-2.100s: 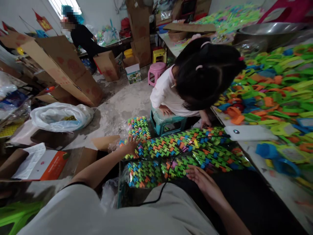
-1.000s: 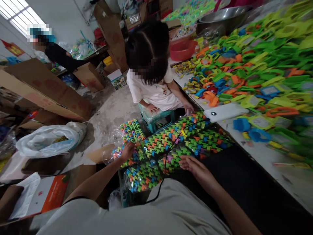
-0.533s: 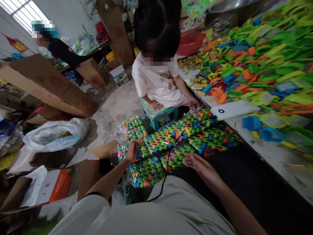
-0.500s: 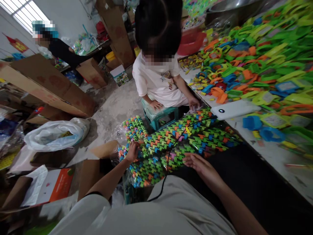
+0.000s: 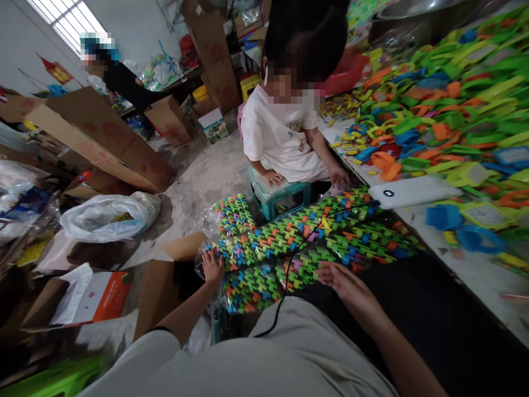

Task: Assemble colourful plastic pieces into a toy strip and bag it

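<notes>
My left hand [image 5: 214,268] lies with fingers spread at the left edge of the clear plastic bags packed with small coloured plastic pieces [image 5: 256,286]. Its fingertips seem to touch the film. Over my lap, my right hand [image 5: 341,281] is half turned, fingers stretched out and nothing in them, close to the nearer bags. Green, orange, blue and pink pieces fill the bags in slanting rows. A black cable [image 5: 285,278] runs across them from my shirt. Another bag of pieces [image 5: 235,215] lies farther back.
Across from me a person in a white shirt [image 5: 285,132] sits beside a teal stool [image 5: 279,193]. To the right, a table [image 5: 417,220] bears a white phone [image 5: 413,191] and heaped plastic watches [image 5: 454,121]. An open carton [image 5: 155,292] and a white sack [image 5: 107,218] stand left.
My left hand has shifted slightly left to the bags' edge, and its fingers have spread. My right hand is nearly unmoved. The view has swung left, so the scene sits farther right.
</notes>
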Demonstrator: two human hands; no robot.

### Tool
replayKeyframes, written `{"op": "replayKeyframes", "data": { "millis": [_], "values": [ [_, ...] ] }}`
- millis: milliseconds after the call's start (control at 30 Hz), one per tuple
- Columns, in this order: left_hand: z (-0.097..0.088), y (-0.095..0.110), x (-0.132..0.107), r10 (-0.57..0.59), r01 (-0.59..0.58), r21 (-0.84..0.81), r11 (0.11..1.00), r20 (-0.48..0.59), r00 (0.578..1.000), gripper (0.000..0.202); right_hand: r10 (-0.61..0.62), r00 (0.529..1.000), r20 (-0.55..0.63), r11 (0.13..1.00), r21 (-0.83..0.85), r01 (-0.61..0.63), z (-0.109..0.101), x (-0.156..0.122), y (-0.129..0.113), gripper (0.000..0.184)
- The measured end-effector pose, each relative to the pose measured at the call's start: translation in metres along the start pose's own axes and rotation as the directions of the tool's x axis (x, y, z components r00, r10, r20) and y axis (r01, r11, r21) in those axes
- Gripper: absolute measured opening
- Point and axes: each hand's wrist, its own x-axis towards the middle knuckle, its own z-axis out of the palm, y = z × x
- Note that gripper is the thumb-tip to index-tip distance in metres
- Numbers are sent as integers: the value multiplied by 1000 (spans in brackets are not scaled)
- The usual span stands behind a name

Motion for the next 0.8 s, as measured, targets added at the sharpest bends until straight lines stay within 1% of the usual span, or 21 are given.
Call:
{"op": "replayKeyframes", "data": {
  "millis": [167,267,333,400,467,500,567,600,633,667,733,800],
  "values": [
    [0,7,-1,55,-54,-35,998,38,998,55,-17,1000,8,999,45,16,-1,-1,2,47],
    [-5,16,5,-17,18,-77,997,8,1000,49,-13,1000,21,997,76,11,1,-2,1,47],
    [-12,23,10,-90,88,-111,990,-14,996,46,-24,999,27,996,88,22,2,-4,-2,47],
    [-20,32,16,-146,144,-140,980,-9,989,46,-38,999,27,994,101,36,3,-6,-4,45],
    [-27,47,23,-144,146,-165,975,26,989,47,-41,999,23,992,120,38,4,-8,-5,45],
    [-28,58,26,-111,119,-181,976,57,992,49,-36,999,23,990,134,33,3,-8,-6,45],
    [-26,92,34,21,12,-230,973,142,990,50,-21,999,26,987,161,17,3,-10,-6,44],
    [-22,116,39,111,-55,-268,962,197,974,48,-13,999,30,985,170,8,2,-11,-7,44],
    [-15,143,45,207,-122,-312,942,255,945,44,-8,999,32,984,177,3,2,-12,-8,43],
    [-7,175,52,302,-180,-362,914,314,900,37,-5,999,32,983,181,-1,1,-13,-8,43],
    [14,246,66,460,-257,-456,852,416,785,28,2,1000,29,982,190,-7,0,-15,-10,42],
    [37,320,79,561,-297,-520,801,476,677,29,11,1000,18,977,211,-14,-1,-16,-11,44]
  ]
}}
